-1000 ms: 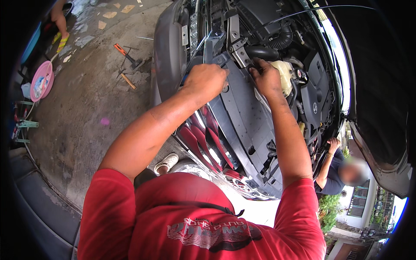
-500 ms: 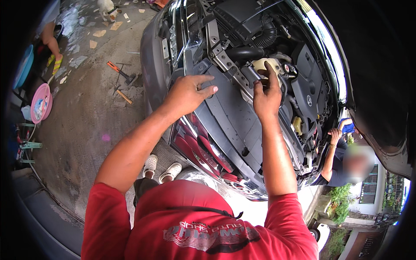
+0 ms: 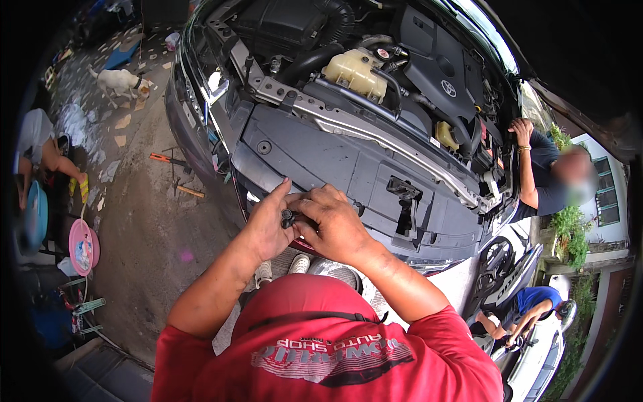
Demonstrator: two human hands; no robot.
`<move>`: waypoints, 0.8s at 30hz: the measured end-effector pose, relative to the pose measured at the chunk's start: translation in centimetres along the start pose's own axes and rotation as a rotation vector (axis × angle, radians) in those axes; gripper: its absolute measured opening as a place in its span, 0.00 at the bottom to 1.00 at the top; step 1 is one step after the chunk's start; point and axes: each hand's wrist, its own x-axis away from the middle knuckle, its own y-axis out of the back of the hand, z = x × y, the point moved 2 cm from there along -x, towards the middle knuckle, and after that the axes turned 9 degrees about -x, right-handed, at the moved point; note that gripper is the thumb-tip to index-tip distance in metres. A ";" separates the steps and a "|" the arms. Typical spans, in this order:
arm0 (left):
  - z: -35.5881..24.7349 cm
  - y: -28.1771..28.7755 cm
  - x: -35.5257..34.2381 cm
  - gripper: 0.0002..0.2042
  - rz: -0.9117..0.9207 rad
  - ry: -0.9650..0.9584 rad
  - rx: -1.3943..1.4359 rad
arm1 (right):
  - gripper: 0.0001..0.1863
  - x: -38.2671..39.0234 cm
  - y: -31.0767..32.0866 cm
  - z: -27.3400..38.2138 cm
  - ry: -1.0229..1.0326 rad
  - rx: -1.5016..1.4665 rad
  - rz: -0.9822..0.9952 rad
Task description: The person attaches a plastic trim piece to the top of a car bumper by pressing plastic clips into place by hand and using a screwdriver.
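Both my hands meet over the front edge of a car's open engine bay. Between the curled fingers of my left hand (image 3: 268, 224) is a small black plastic clip (image 3: 288, 218), its round end showing. My right hand (image 3: 335, 224) is closed against the left one, fingers bent toward the clip; whatever its fingertips pinch is hidden. Just beyond the hands lies a wide black plastic cover panel (image 3: 321, 161), with a round hole at its left and a larger cutout at its right. Behind it runs a metal crossbar (image 3: 362, 130).
Farther in sit a yellowish coolant tank (image 3: 355, 72) and a dark engine cover (image 3: 439, 60). At right a person (image 3: 546, 171) rests a hand on the car's edge. Motorbikes (image 3: 506, 275) stand beyond. On the left ground are a hammer (image 3: 190, 191), a pink basin (image 3: 82, 248) and a dog (image 3: 120, 82).
My hands were apart above the panel and have come together nearer my body, the small clip now showing between them. The view has shifted, bringing another person beside the motorbikes into sight.
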 end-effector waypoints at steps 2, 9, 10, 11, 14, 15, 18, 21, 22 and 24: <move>0.5 -0.5 0.0 0.27 0.071 0.020 -0.055 | 0.14 0.5 0.2 -0.9 -0.037 -0.003 -0.011; 2.2 -2.1 0.5 0.20 0.065 -0.002 -0.180 | 0.12 2.7 1.1 -3.4 -0.178 -0.357 -0.120; 2.4 -2.0 0.5 0.21 0.063 -0.019 -0.209 | 0.11 3.1 1.2 -3.9 -0.239 -0.369 -0.117; 2.6 -1.7 0.5 0.19 0.056 -0.043 -0.268 | 0.11 3.3 1.4 -4.2 -0.244 -0.349 -0.112; 2.8 -1.8 0.5 0.13 0.026 -0.097 -0.357 | 0.10 3.9 1.5 -4.8 -0.276 -0.332 -0.101; 2.7 -2.0 0.5 0.12 0.018 -0.105 -0.369 | 0.10 4.0 1.5 -4.7 -0.254 -0.290 -0.101; 2.4 -2.6 0.3 0.10 0.006 -0.140 -0.412 | 0.11 4.2 1.5 -4.4 -0.196 -0.206 -0.129; 2.1 -2.9 0.0 0.10 0.017 -0.190 -0.458 | 0.11 4.2 1.3 -4.5 -0.154 -0.190 -0.197; 2.2 -2.6 -0.3 0.11 0.019 -0.209 -0.462 | 0.11 4.0 1.4 -4.1 -0.131 -0.170 -0.207; 2.2 -2.5 -0.5 0.12 0.018 -0.226 -0.453 | 0.11 3.7 1.6 -3.9 -0.108 -0.130 -0.195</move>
